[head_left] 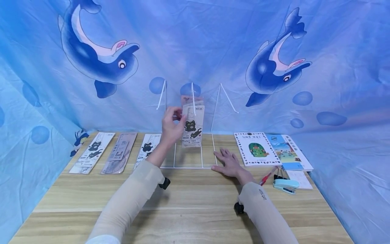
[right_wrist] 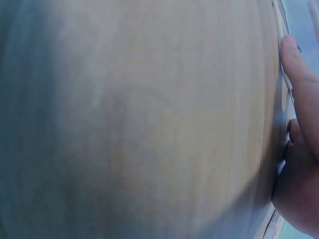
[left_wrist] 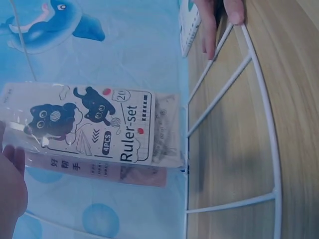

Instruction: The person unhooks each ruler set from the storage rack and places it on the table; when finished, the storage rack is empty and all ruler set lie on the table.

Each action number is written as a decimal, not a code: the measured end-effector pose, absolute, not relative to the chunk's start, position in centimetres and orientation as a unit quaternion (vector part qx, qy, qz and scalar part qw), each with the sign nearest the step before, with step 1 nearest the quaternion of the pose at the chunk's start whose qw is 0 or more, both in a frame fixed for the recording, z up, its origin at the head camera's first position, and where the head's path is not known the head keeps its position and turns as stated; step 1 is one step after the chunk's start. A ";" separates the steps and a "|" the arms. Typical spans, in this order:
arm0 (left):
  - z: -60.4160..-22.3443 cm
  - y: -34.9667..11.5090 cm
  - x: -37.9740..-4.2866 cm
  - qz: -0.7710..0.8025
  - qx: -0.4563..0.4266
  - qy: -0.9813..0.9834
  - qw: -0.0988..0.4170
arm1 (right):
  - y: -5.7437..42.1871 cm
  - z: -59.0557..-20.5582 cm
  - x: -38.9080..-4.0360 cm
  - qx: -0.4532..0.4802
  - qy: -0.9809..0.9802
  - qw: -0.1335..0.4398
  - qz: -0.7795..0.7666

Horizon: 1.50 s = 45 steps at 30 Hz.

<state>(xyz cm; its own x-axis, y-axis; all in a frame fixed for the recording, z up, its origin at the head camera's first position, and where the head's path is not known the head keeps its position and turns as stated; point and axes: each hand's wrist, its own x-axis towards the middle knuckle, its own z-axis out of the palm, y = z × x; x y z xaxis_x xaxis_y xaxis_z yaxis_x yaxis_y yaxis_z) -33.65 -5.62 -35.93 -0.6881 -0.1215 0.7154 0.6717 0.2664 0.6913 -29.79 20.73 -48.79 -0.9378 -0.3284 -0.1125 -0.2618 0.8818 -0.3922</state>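
A white wire display rack (head_left: 189,167) stands on the table, three prongs jutting from its upper part. At its middle prong is a clear-bagged ruler set (head_left: 194,125) with black cats printed on it, in front of a pink package (left_wrist: 144,176). My left hand (head_left: 173,126) pinches the ruler set by its left edge, fingers bent beside the upper half. The right hand (head_left: 230,163) lies spread at the rack's front right corner; in the left wrist view its thumb (left_wrist: 234,11) touches the wire. In the right wrist view only part of the right hand (right_wrist: 301,149) shows.
Left on the table lie a cat ruler set (head_left: 91,154), a pinkish ruler set (head_left: 119,153) and another cat set (head_left: 147,149), partly behind my left arm. At right are booklets (head_left: 257,149), a red pen (head_left: 268,176), a binder clip (head_left: 279,176) and a light-blue stapler (head_left: 286,185).
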 end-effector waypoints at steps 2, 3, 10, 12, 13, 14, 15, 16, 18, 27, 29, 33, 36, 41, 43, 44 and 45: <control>-35.7 -5.4 -33.6 -0.574 -0.189 -0.716 0.348 | 20.7 -48.8 -29.8 -0.152 0.966 0.087 -0.188; -35.5 -5.2 -33.5 -0.573 -0.185 -0.716 0.352 | 20.8 -48.8 -29.8 -0.152 0.966 0.087 -0.188; -32.9 -4.7 -31.3 -0.575 -0.177 -0.703 0.378 | 20.8 -48.7 -29.6 -0.150 0.966 0.094 -0.187; -32.3 -4.8 -30.9 -0.574 -0.183 -0.703 0.377 | 20.8 -48.7 -29.6 -0.150 0.966 0.091 -0.189; -32.2 -4.9 -31.0 -0.574 -0.185 -0.704 0.374 | 20.8 -48.7 -29.6 -0.149 0.966 0.090 -0.190; -32.1 -5.0 -31.0 -0.573 -0.185 -0.707 0.372 | 20.8 -48.7 -29.6 -0.150 0.966 0.088 -0.191; -32.1 -5.1 -31.2 -0.572 -0.182 -0.710 0.369 | 20.8 -48.7 -29.7 -0.149 0.966 0.089 -0.191; -32.2 -5.3 -31.4 -0.573 -0.179 -0.712 0.363 | 20.9 -48.7 -29.7 -0.150 0.966 0.088 -0.191; -32.6 -5.6 -32.1 -0.574 -0.171 -0.720 0.350 | 20.9 -48.8 -29.8 -0.151 0.966 0.088 -0.189; -34.3 -6.3 -33.8 -0.586 -0.172 -0.735 0.294 | 20.9 -48.8 -29.8 -0.147 0.966 0.085 -0.193; -34.3 -6.4 -33.8 -0.589 -0.174 -0.733 0.293 | 20.8 -48.8 -29.9 -0.146 0.966 0.086 -0.193; -34.1 -6.4 -33.5 -0.597 -0.179 -0.724 0.297 | 20.7 -48.8 -29.9 -0.143 0.967 0.086 -0.192; -33.9 -6.6 -33.2 -0.605 -0.176 -0.717 0.299 | 20.7 -48.8 -29.8 -0.144 0.967 0.084 -0.193; -33.8 -7.1 -32.2 -0.601 -0.177 -0.722 0.293 | 20.8 -48.9 -29.8 -0.148 0.966 0.081 -0.193; -33.7 -7.3 -31.8 -0.599 -0.181 -0.724 0.289 | 20.8 -49.0 -29.8 -0.148 0.967 0.081 -0.193; -33.7 -7.3 -31.5 -0.599 -0.183 -0.724 0.287 | 20.8 -49.0 -29.8 -0.149 0.966 0.082 -0.193; -33.7 -7.4 -31.3 -0.600 -0.187 -0.724 0.286 | 20.8 -49.0 -29.8 -0.149 0.966 0.082 -0.193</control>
